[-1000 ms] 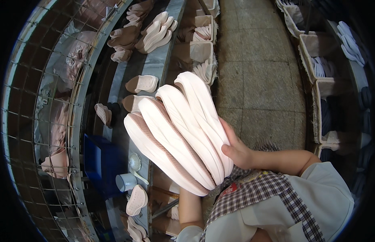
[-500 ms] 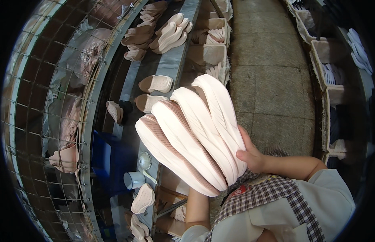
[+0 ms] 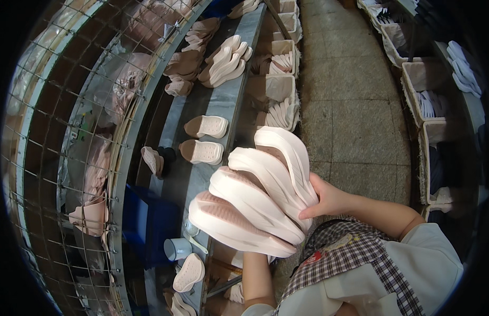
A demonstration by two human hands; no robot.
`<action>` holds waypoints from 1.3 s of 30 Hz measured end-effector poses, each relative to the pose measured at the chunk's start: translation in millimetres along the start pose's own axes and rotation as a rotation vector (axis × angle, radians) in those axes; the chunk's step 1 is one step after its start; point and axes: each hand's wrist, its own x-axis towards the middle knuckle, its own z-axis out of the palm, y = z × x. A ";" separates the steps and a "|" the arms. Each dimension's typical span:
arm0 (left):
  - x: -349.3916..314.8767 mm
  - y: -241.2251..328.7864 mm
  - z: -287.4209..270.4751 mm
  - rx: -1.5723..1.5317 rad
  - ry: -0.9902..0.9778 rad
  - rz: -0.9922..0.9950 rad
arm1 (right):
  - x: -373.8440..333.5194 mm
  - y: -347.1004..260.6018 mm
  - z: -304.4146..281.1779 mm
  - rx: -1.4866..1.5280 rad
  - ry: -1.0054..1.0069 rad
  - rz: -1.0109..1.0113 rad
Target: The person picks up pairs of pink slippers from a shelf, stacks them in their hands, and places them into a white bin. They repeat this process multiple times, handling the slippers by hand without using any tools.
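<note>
Head view: four shoe soles (image 3: pixel 255 203) fanned against the right hand (image 3: pixel 326 197)

They lie left of it, long axes slanting from upper left to lower right. Half closed, it grips their right edge, thumb in front. The left hand is hidden (its hold cannot be told), its forearm (image 3: pixel 257 279) showing below.

1 dark-blue plastic bin (image 3: pixel 163 224) and 1 pale-blue cylindrical mug (image 3: pixel 177 251) are at lower left; a grey metal post (image 3: pixel 126 166) crosses the left; grey floor tiles (image 3: pixel 355 131) lie right of centre.
</note>
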 end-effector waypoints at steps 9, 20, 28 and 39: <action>7.9 6.3 -0.8 0.014 0.019 0.027 | 2.5 11.8 -11.1 -0.176 -0.020 -0.044; -63.3 -30.9 28.9 0.240 0.183 0.159 | 53.7 30.5 -51.1 -0.327 -0.072 -0.361; -65.8 -14.9 43.4 0.287 0.195 0.144 | 29.7 -10.6 -59.1 -0.256 -0.208 -0.022; -45.3 3.2 -8.9 -0.489 0.018 -0.336 | 26.7 27.2 -35.4 0.494 -0.071 0.286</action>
